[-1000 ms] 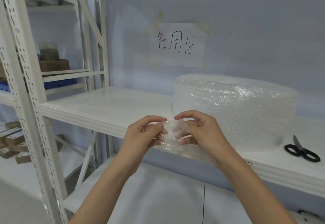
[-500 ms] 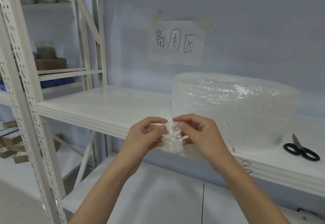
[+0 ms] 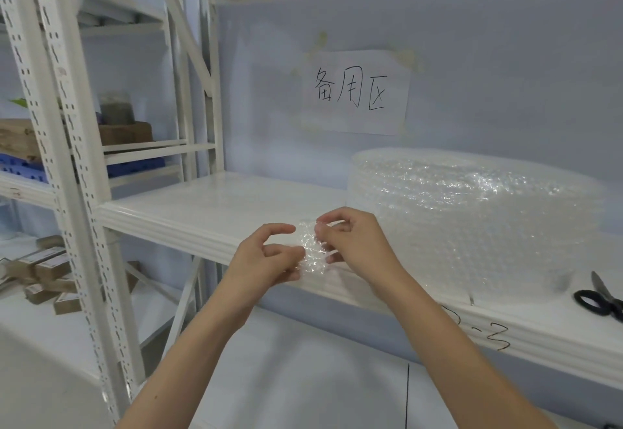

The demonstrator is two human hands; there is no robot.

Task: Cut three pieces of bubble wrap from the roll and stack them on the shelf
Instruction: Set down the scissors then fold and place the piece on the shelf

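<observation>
Head view — both hands, left hand (image 3: 269,256) and right hand (image 3: 354,243), pinch one small bubble-wrap piece (image 3: 312,253) before the shelf (image 3: 202,219); scissors (image 3: 600,297) lie idle by the roll (image 3: 472,219) — no stack visible yet.

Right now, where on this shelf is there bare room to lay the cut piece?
Bare shelf runs from the left upright to the roll. Crowded on the right: roll, then scissors. Both hands hold the piece at the front edge.

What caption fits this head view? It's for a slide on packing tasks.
Both hands, left hand and right hand, pinch a small bubble wrap piece before the shelf holding roll and scissors.
</observation>
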